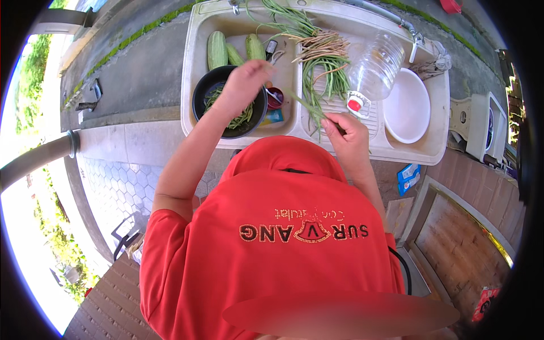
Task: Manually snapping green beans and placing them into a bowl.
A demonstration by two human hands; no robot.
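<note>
Long green beans (313, 109) extend from my right hand (349, 131), which pinches them over the ribbed drainboard by the basin divider. My left hand (248, 80), blurred, is over the right rim of a black bowl (203, 111). Whether its fingers hold anything is unclear. Inside the bowl lie short pieces of green bean (241, 119), partly hidden by my left forearm. A bundle of long beans (329, 78) droops over the drainboard, bound around its middle by brownish pods (321, 46).
The stone double sink (293, 17) also holds pale green gourds (217, 49), a dark bottle (271, 47), and a small red cup (275, 97). A large clear plastic jug (378, 63) leans beside a white oval basin (406, 106). Taps (416, 42) line the back edge.
</note>
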